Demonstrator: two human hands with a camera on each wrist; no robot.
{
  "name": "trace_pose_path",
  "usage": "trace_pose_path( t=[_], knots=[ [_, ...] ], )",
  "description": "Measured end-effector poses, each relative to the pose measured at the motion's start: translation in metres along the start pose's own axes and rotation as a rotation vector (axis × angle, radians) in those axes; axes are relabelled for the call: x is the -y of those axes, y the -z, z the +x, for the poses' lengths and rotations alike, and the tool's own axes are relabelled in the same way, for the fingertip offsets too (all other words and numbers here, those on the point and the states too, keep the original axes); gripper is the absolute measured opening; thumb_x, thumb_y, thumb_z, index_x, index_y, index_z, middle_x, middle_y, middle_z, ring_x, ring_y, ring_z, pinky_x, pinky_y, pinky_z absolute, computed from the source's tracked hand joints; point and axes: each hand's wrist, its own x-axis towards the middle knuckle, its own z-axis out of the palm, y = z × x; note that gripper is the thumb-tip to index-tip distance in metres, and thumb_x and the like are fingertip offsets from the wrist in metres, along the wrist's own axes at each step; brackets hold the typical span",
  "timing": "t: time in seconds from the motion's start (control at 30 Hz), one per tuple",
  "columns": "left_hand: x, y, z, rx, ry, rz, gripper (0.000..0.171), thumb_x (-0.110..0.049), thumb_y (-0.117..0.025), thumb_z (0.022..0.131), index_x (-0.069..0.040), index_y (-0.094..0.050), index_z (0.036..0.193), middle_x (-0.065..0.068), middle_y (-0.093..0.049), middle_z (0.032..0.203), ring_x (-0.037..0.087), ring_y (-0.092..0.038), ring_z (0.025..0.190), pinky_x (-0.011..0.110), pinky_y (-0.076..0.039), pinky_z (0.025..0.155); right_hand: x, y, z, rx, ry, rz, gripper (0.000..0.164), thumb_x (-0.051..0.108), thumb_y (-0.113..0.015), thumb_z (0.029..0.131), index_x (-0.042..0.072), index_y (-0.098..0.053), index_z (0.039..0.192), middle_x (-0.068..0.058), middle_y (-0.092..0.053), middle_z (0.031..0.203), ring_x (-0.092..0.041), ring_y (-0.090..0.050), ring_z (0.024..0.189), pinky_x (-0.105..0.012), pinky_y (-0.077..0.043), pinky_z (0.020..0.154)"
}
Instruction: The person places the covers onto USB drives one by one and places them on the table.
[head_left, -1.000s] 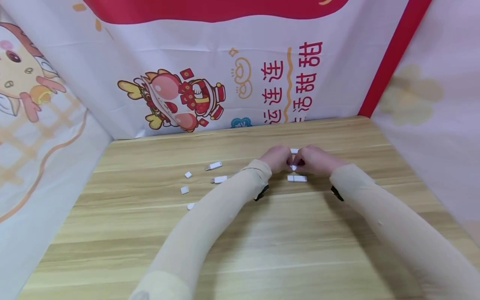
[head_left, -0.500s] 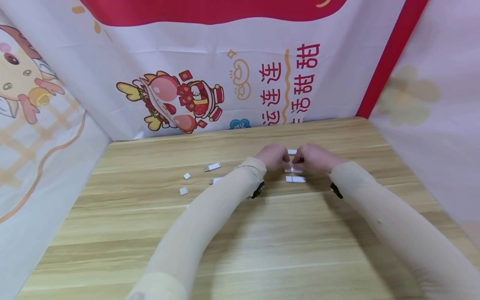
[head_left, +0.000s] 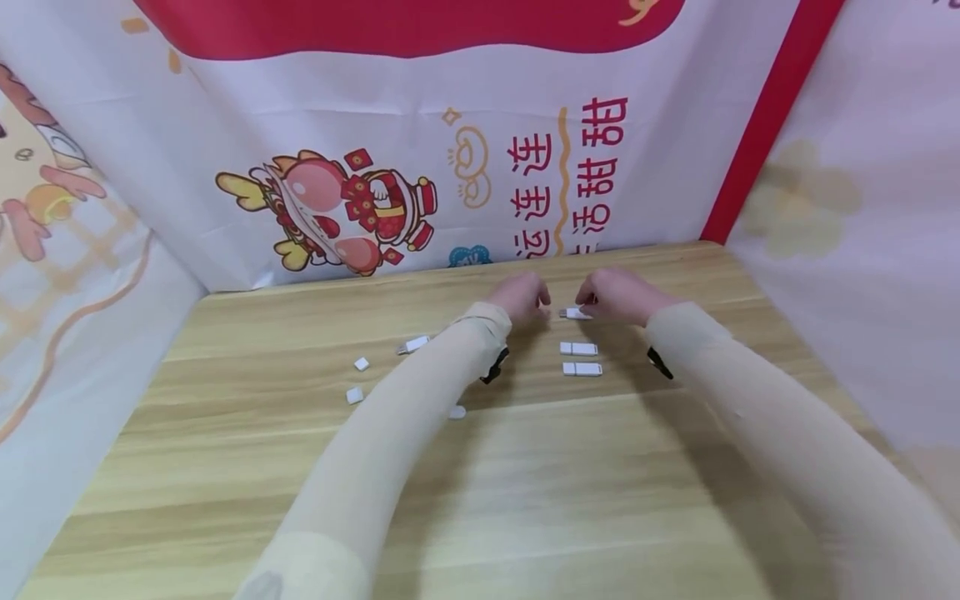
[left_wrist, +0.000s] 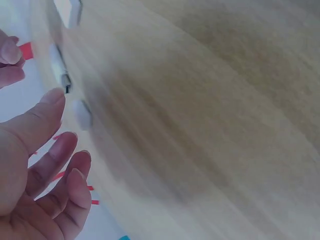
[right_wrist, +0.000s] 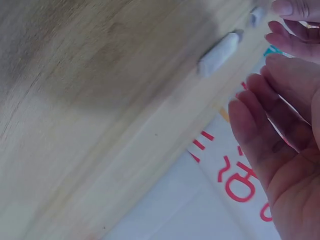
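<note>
My left hand [head_left: 525, 298] hovers over the far part of the table, fingers loosely bent, holding nothing. Facing it, my right hand [head_left: 615, 293] is beside an uncapped white USB stick [head_left: 574, 314], which lies with its metal plug to the left. In the right wrist view that stick [right_wrist: 220, 54] sits apart from the fingers, and a small white cap [right_wrist: 256, 16] lies off its plug end. The left wrist view has the cap [left_wrist: 82, 115] near my left fingertips. Closer to me lie two capped USB sticks, one [head_left: 578, 348] just behind the other [head_left: 582, 369].
On the left lie another uncapped USB stick [head_left: 413, 345] and two loose caps, one [head_left: 362, 364] farther than the other [head_left: 355, 396]. A white rounded end [head_left: 457, 412] shows beside my left sleeve, which hides part of the table. A printed cloth [head_left: 300, 100] hangs behind the table.
Both hands were together at a white USB stick; it now lies on the table, capped. The hands have moved apart and away from me, toward the farther stick. The head view has shifted slightly.
</note>
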Motion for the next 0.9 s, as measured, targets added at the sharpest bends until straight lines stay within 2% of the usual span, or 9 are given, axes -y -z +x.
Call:
trace_pose_path(
  t=[0.27, 0.5, 0.9],
  knots=[
    [0.015, -0.014, 0.011, -0.025, 0.021, -0.021, 0.024, -0.022, -0.085, 0.080, -0.012, -0.076, 0.099, -0.001, -0.069, 0.091, 0.014, -0.061, 0.085, 0.028, -0.050, 0.080, -0.007, -0.017, 0.015, 0.015, -0.053, 0.029, 0.021, 0.009, -0.074, 0.088, 0.000, -0.072, 0.107, -0.016, -0.071, 0.104, -0.032, -0.065, 0.100, -0.047, -0.051, 0.093],
    [0.018, -0.016, 0.012, -0.044, -0.003, -0.014, 0.013, -0.026, -0.083, 0.082, -0.017, -0.075, 0.088, -0.006, -0.067, 0.084, 0.013, -0.060, 0.082, 0.029, -0.049, 0.080, -0.017, -0.027, 0.021, 0.002, -0.047, 0.012, 0.014, 0.011, -0.075, 0.087, 0.003, -0.076, 0.099, -0.009, -0.072, 0.094, -0.026, -0.066, 0.091, -0.044, -0.053, 0.088],
    [0.015, -0.008, -0.013, -0.066, -0.023, -0.027, 0.011, -0.023, -0.080, 0.085, -0.014, -0.076, 0.089, -0.005, -0.068, 0.082, 0.011, -0.061, 0.077, 0.026, -0.051, 0.076, -0.016, -0.027, 0.015, 0.012, -0.097, -0.004, 0.006, 0.014, -0.076, 0.085, 0.008, -0.075, 0.086, -0.001, -0.067, 0.078, -0.020, -0.061, 0.074, -0.039, -0.053, 0.076]
  ],
)
